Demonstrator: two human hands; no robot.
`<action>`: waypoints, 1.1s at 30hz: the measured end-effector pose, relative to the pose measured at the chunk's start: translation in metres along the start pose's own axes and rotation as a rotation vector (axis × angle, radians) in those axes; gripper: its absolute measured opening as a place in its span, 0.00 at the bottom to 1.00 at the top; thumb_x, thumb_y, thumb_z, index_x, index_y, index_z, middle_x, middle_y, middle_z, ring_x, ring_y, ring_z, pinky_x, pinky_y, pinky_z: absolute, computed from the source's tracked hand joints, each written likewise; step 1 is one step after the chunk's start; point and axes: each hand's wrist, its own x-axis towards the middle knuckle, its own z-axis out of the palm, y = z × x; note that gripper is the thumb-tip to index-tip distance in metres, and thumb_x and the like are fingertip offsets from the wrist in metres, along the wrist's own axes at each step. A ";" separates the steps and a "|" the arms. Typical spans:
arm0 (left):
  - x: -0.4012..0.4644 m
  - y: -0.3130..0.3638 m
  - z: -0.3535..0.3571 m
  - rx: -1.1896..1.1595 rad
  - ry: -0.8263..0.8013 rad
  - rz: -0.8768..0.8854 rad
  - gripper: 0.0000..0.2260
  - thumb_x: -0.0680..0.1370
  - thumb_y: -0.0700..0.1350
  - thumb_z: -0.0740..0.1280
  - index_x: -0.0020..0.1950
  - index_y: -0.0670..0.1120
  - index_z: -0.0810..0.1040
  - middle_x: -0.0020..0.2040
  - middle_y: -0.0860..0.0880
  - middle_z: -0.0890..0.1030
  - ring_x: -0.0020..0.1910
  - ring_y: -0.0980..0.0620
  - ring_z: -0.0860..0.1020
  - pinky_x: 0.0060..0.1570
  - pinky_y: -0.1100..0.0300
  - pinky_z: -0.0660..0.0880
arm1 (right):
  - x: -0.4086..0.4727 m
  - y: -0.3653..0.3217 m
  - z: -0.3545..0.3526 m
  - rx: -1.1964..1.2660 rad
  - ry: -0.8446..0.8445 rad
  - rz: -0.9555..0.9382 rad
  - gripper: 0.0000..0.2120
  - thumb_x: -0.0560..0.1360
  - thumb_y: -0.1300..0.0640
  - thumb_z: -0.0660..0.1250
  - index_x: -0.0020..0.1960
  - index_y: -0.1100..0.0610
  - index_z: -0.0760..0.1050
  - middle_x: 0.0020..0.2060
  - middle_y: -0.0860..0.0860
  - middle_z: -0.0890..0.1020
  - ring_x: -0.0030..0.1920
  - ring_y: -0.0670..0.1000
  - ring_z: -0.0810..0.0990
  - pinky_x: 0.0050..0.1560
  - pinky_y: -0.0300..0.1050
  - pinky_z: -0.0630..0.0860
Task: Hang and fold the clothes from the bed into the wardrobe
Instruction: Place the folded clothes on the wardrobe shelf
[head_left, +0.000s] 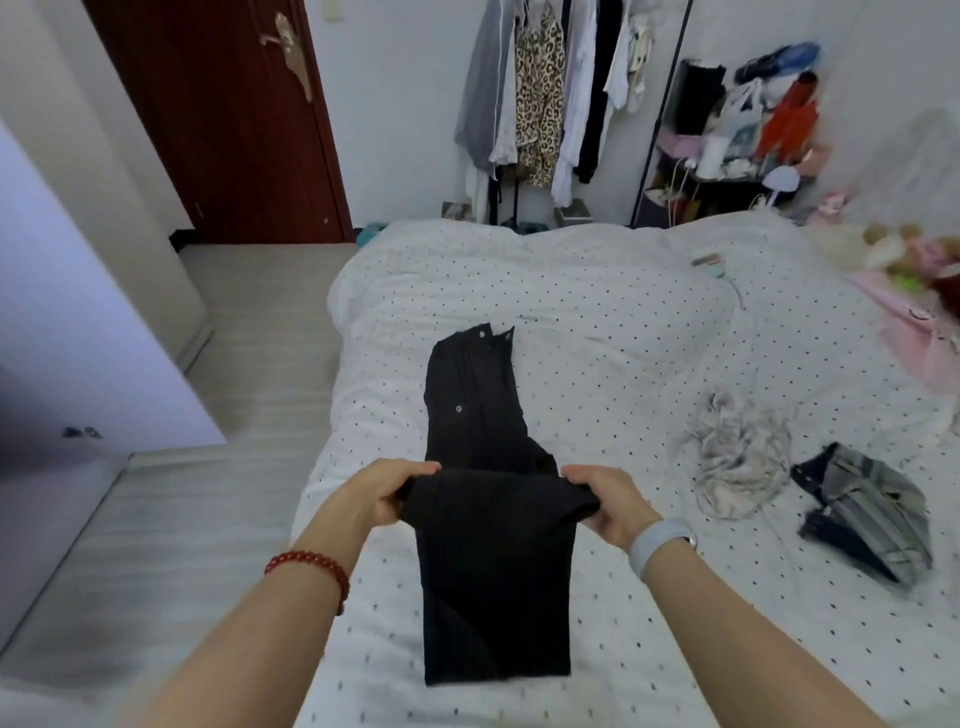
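A wide bed (597, 322) under a white quilt with small dark dots takes up most of the room, its left edge running along a pale floor (249, 364). Past the far edge stands a dark red door (218, 119) in the left corner, and beside it an open clothes rail (550, 93) crowded with hanging garments, a leopard print among them. To the right of the rail, a dark shelf (727, 171) is heaped with bags and odds and ends. Black trousers (483, 405) lie lengthwise down the middle of the bed near its left edge, waistband toward the far edge. The left hand (389, 493) and the right hand (608, 499) each grip a side of a raised fold across the trousers, fingers curled round the cloth. Toward the right edge lie a crumpled pale garment (737, 457) and, just beyond it, a folded grey-and-dark piece (867, 519), both apart from the trousers. At the far right corner, blurred pink things (914, 291) are piled up.
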 end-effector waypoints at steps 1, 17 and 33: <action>0.023 0.017 -0.002 -0.012 0.003 -0.022 0.06 0.76 0.35 0.67 0.51 0.35 0.78 0.44 0.41 0.80 0.40 0.46 0.78 0.31 0.57 0.79 | 0.025 -0.011 0.014 -0.019 0.029 0.023 0.04 0.74 0.69 0.63 0.43 0.64 0.75 0.37 0.58 0.76 0.36 0.53 0.75 0.34 0.44 0.74; 0.247 0.227 -0.007 -0.734 0.041 -0.046 0.04 0.78 0.39 0.62 0.45 0.39 0.71 0.47 0.40 0.75 0.42 0.45 0.76 0.34 0.58 0.80 | 0.265 -0.179 0.144 0.490 0.072 0.011 0.06 0.77 0.68 0.55 0.46 0.69 0.70 0.45 0.65 0.76 0.43 0.61 0.79 0.39 0.47 0.82; 0.302 -0.003 0.003 0.449 0.179 0.309 0.41 0.75 0.48 0.68 0.77 0.53 0.43 0.75 0.51 0.57 0.73 0.52 0.60 0.72 0.51 0.60 | 0.295 0.006 0.072 -1.539 -0.007 -0.433 0.28 0.80 0.49 0.52 0.75 0.43 0.40 0.76 0.54 0.43 0.76 0.57 0.42 0.74 0.55 0.43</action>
